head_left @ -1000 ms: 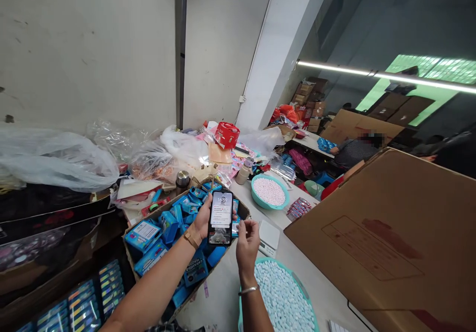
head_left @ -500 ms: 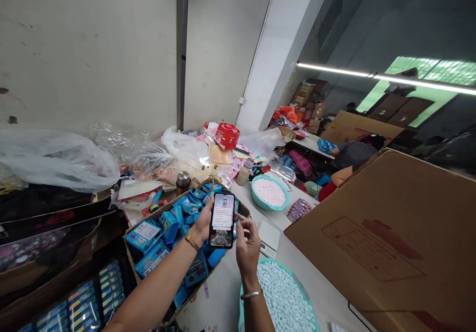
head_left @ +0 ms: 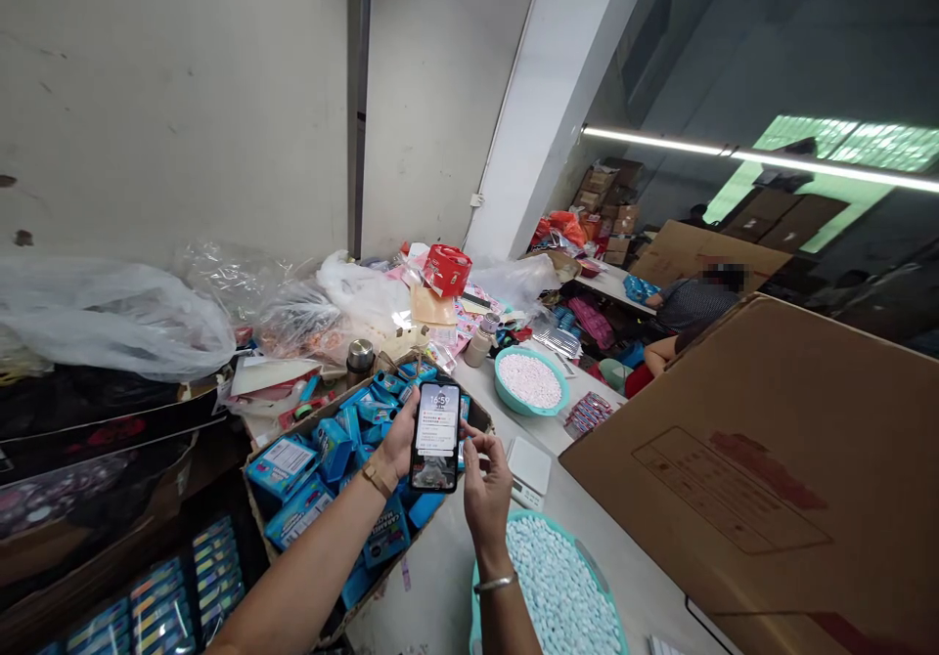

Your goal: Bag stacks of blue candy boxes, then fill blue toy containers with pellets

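A black-edged smartphone [head_left: 435, 438] is upright in my left hand [head_left: 400, 440], its lit screen showing 16:59 and notifications. The fingers of that hand wrap round its left side. My right hand [head_left: 487, 479] is at the phone's right edge, fingers curled and thumb and index tips close together against the edge. Under the phone lies an open carton [head_left: 256, 518] full of blue printed boxes [head_left: 297, 513]. Below my right wrist, a turquoise basin [head_left: 605, 587] of pale blue wrapped pieces [head_left: 558, 577] is partly covered by the forearm.
A white scale [head_left: 529, 467] and a second turquoise basin [head_left: 529, 406] with pale pink pieces stand on the table. Behind them is a bottle [head_left: 481, 340]. A big cardboard box [head_left: 778, 479] blocks the right side. Plastic bags [head_left: 110, 313] heap along the wall. A co-worker [head_left: 693, 308] sits beyond.
Both hands and the phone keep nearly the same place; the view has shifted very slightly. The co-worker's head and arm beyond the big box have moved a little.
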Tool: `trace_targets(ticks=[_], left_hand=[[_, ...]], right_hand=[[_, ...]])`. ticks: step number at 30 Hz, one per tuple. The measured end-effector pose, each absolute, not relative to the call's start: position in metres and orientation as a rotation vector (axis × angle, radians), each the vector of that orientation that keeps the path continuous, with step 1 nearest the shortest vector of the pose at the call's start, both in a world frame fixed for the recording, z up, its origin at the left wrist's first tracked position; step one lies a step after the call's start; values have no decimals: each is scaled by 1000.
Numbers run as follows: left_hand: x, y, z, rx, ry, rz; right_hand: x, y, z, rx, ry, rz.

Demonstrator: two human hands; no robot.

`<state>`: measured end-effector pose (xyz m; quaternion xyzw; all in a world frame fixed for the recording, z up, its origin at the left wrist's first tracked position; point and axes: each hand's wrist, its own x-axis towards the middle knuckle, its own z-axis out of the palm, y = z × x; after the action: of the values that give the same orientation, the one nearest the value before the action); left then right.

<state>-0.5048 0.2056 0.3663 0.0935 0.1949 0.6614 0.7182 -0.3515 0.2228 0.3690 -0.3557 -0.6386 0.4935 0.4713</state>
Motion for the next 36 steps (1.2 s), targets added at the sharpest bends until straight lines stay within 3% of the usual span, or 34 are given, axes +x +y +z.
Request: trace_targets(ticks=[18, 36], left_hand=[[-499, 210, 361, 135, 373, 1460], [-504, 206, 360, 218, 292, 1428]], right_hand=[[-363, 212, 393, -498, -2215, 639], [-360, 211, 384, -556, -2091, 565]])
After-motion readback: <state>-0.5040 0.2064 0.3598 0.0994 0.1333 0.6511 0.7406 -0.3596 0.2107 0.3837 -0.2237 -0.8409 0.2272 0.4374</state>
